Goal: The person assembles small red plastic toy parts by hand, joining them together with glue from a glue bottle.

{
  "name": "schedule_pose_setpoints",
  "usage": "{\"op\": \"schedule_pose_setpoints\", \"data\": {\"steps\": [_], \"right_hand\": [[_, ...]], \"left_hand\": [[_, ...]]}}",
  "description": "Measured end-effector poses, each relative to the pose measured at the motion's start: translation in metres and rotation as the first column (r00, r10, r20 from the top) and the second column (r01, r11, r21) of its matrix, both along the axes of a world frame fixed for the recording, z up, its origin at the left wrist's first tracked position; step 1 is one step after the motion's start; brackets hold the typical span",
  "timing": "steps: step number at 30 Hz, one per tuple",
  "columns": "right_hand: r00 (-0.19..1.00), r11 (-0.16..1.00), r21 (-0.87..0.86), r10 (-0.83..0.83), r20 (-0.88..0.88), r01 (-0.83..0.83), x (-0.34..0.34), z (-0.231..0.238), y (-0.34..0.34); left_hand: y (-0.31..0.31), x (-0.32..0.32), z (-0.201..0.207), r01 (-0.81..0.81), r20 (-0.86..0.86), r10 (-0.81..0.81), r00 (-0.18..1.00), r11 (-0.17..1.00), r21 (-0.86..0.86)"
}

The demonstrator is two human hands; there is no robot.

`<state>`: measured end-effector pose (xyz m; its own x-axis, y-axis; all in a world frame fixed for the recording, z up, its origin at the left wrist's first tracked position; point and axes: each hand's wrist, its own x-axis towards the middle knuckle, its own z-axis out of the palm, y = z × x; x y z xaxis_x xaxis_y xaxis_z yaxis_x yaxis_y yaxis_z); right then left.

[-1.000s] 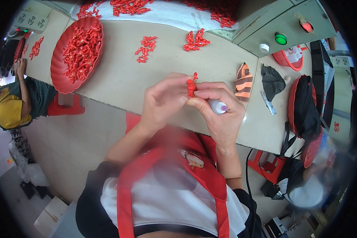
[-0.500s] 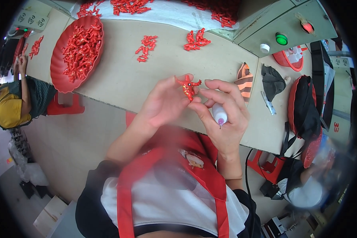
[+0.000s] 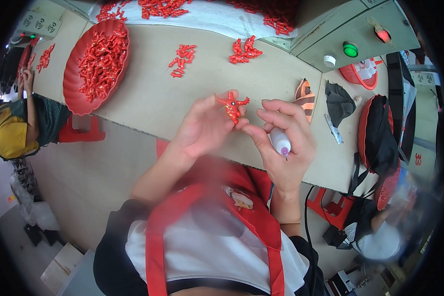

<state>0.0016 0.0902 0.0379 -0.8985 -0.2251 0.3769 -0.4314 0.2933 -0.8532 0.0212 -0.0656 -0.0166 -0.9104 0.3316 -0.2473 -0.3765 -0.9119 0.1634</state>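
Above the table's front edge, my left hand (image 3: 202,123) pinches a small shiny red figurine (image 3: 233,109) with its arms spread out. My right hand (image 3: 288,135) is curled around a white squeeze bottle (image 3: 281,142) that has a thin purple-based nozzle pointing down toward me. The thumb and forefinger of that hand are spread, just right of the figurine. Further back on the table stand a few finished-looking red figurines (image 3: 244,51) in a cluster. Left of them lie several small red pieces (image 3: 182,60) in a loose group.
A red scalloped bowl (image 3: 69,91) heaped with red figurines stands at the left. More red pieces lie on a white sheet (image 3: 217,19) at the back. At right are a grey control box (image 3: 325,37), a striped cloth (image 3: 306,98), a black cloth (image 3: 338,101) and a black-red bag (image 3: 377,133). Other people sit on both sides.
My right hand has drawn slightly right, away from the figurine, taking the bottle along. The fingers of that hand have parted from the figurine, which remains in my left hand.
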Motion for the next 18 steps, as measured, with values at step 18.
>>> {"op": "schedule_pose_setpoints", "data": {"steps": [18], "right_hand": [[1.0,1.0,0.014,0.005,-0.002,-0.005,0.0,0.001,-0.001]], "left_hand": [[-0.015,0.0,-0.002,0.004,-0.073,0.004,0.997,0.994,0.109]]}}
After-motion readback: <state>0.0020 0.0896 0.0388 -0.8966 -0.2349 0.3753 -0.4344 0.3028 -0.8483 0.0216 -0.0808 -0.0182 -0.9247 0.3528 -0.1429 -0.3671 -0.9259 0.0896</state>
